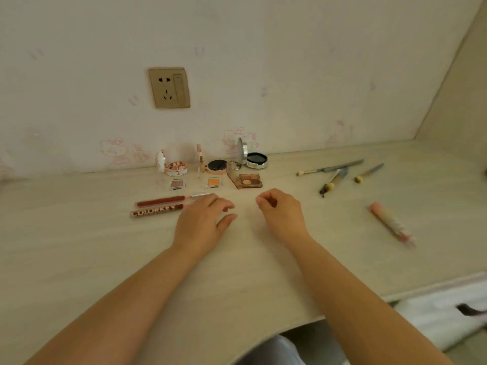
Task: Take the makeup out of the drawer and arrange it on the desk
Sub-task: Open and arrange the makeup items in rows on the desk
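Note:
Makeup lies on the pale wooden desk (79,259). Three opened compacts stand along the wall: a pink-white one (174,167), a black-pink one (214,165) and a silver one (254,159). In front of them lie two small eyeshadow pans (178,184) (214,182) and a brown palette (249,180). Two dark red lip gloss tubes (158,205) lie side by side at the left. My left hand (203,222) rests with relaxed fingers at their right ends. My right hand (280,212) hovers beside it, fingers loosely curled, holding nothing.
Several makeup brushes (334,175) lie scattered at the right back. A pink tube (392,223) lies diagonally at the right. A wall socket (169,87) sits above the desk. The desk's front edge curves near my body, and white bedding (448,312) shows at lower right.

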Demonstrator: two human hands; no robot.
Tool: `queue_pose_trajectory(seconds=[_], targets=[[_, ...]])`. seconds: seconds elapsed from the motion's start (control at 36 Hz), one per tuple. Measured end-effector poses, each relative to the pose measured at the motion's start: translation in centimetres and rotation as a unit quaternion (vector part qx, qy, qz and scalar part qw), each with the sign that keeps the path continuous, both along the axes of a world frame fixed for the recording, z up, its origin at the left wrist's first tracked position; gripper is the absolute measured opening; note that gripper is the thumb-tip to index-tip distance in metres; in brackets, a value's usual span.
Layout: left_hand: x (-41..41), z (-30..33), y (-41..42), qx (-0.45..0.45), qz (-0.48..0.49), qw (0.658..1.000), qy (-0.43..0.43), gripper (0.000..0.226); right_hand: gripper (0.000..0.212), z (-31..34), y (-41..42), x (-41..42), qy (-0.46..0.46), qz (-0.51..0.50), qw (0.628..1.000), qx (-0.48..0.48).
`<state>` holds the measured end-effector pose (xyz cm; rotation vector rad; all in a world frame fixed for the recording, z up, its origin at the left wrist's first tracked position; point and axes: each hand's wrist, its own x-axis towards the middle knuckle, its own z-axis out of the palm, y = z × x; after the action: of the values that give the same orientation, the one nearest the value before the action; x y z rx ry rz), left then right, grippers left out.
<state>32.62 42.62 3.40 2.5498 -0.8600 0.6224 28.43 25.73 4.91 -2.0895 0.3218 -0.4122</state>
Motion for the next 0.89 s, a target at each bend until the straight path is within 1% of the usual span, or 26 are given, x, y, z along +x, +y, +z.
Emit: queue_pose_trajectory(seconds=[0.11,0.22,0.33,0.44,0.58,0.69,0.81,0.89], targets=[[-1.6,0.1,-6.7,-0.01,-0.053,0.998,0.04,0.021,0.012,0.8,-4.9,-3.2,-0.017,-0.054,0.998,-0.016],[-2.7,-0.1,-13.2,-0.014,-0.094,0.993,0.073,0.02,0.013,0.8,-9.8,-6.5,-0.025,-0.118,0.989,-0.082],[-3.6,-0.3,-19.2,0.014,-0.134,0.986,0.101,0.025,0.016,-0.6,-14.0,-9.3,0.002,-0.208,0.96,-0.186],[-4.1,-0.5,-23.5,0.037,-0.183,0.978,0.095,0.033,0.028,-1.3,-16.4,-10.8,0.057,-0.243,0.927,-0.28],[-4.4,-0.1,-26.7,0.094,-0.216,0.969,0.075,0.042,0.042,-1.3,-17.9,-11.1,0.135,-0.253,0.913,-0.292],[-4.0,-0.1,-27.1,0.149,-0.222,0.961,0.073,0.04,0.044,-1.7,-18.5,-11.0,0.182,-0.235,0.91,-0.288],[-3.8,0.0,-26.2,0.139,-0.218,0.963,0.081,0.041,0.039,-1.9,-18.8,-11.2,0.158,-0.21,0.927,-0.268],[-3.5,0.2,-25.0,0.126,-0.218,0.965,0.07,0.039,0.035,-1.7,-18.4,-11.1,0.124,-0.18,0.947,-0.236]])
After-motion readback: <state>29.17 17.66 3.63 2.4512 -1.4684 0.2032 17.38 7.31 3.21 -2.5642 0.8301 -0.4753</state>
